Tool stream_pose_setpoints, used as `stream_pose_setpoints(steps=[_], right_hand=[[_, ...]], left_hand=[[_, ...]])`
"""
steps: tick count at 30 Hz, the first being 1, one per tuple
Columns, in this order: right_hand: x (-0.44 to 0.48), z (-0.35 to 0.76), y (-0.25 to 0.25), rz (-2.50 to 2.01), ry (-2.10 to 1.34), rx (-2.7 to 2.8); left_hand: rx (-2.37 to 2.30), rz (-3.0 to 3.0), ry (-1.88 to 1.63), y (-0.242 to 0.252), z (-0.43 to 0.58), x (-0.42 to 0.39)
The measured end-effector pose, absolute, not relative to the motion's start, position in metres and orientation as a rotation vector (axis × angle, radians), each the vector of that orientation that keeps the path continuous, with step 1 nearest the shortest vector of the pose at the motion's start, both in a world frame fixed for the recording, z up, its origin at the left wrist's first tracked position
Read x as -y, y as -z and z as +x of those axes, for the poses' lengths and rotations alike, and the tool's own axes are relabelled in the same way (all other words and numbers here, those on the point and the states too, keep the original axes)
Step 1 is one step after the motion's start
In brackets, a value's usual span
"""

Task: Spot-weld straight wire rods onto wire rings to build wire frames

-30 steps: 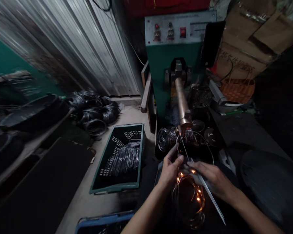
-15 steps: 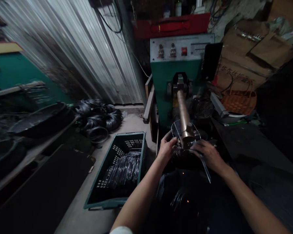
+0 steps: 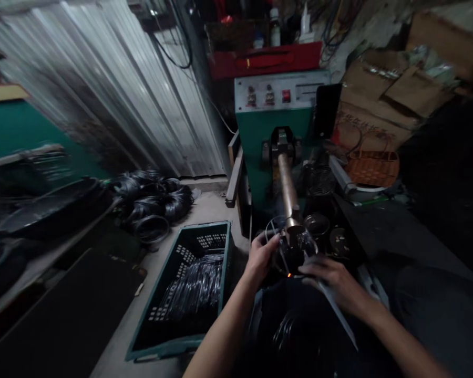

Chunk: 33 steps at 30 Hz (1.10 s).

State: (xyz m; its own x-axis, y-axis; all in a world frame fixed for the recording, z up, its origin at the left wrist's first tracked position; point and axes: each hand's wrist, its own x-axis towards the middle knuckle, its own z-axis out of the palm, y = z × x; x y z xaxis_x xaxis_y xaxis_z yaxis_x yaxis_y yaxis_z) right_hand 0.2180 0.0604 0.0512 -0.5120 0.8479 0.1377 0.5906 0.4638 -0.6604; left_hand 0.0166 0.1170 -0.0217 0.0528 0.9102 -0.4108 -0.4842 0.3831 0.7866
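Left hand (image 3: 262, 257) curls, pinching the light, springy wire loop (image 3: 270, 227) near its rim; right hand (image 3: 331, 278) lies spread over a stiff metal strip (image 3: 337, 310).

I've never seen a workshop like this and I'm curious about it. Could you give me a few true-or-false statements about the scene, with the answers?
1. The left hand is beside the tip of the rod on the green machine. True.
2. The crate on the floor is blue. False: its rim is green.
3. Coils of dark wire lie left of the crate. True.
4. The right hand wears a glove. False: it is bare.
5. The wicker basket is left of the machine. False: it is to the machine's right.
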Motion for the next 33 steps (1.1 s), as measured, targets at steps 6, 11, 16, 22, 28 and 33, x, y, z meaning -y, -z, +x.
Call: stream_pose_setpoints(steps=[6, 11, 16, 22, 28, 33], right_hand=[[0.006, 0.232, -0.063, -1.426, -1.106, 1.659], [0.032, 0.232, -0.049, -1.542, -1.258, 1.115], [0.046, 0.225, -0.057, -1.512, -1.35, 1.061], [0.051, 0.227, -0.073, -1.378, -1.348, 1.536], [0.036, 0.227, -0.057, -1.109, -0.975, 2.458], [0.026, 0.224, -0.047, -1.053, -0.814, 2.712]], left_hand=[[-1.151, 0.591, -1.02, 0.025, -0.007, -0.039], [-1.125, 0.586, -0.949, 0.012, -0.015, -0.006], [-1.201, 0.587, -0.871, 0.011, -0.018, -0.005], [-1.239, 0.55, -0.896, -0.005, -0.013, -0.006], [-1.154, 0.477, -0.955, -0.009, -0.004, -0.006], [-1.093, 0.42, -0.983, 0.006, -0.003, -0.006]])
